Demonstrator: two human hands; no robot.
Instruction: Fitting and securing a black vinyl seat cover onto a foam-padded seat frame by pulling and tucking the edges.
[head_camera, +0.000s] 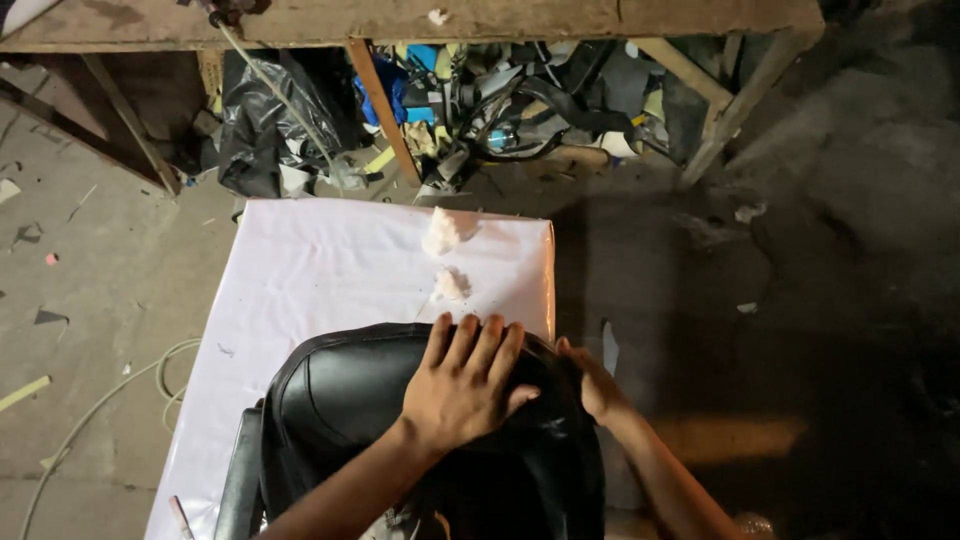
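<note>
Hands on black seat cover (400, 420): left hand (465, 385) spread flat, right hand (592, 385) gripping its edge.

head view, steeply downward, close over table (300, 270)

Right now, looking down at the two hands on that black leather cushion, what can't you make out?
- Right hand: its fingers curl round the edge of the black leather cushion, hidden.
- Cushion's near end: cut off by the bottom edge and covered by both forearms.
- Heap beneath the wooden bench: too shadowed and tangled to sort.
- Floor at right: too dark.
- Left hand lies flat, palm hidden.
</note>
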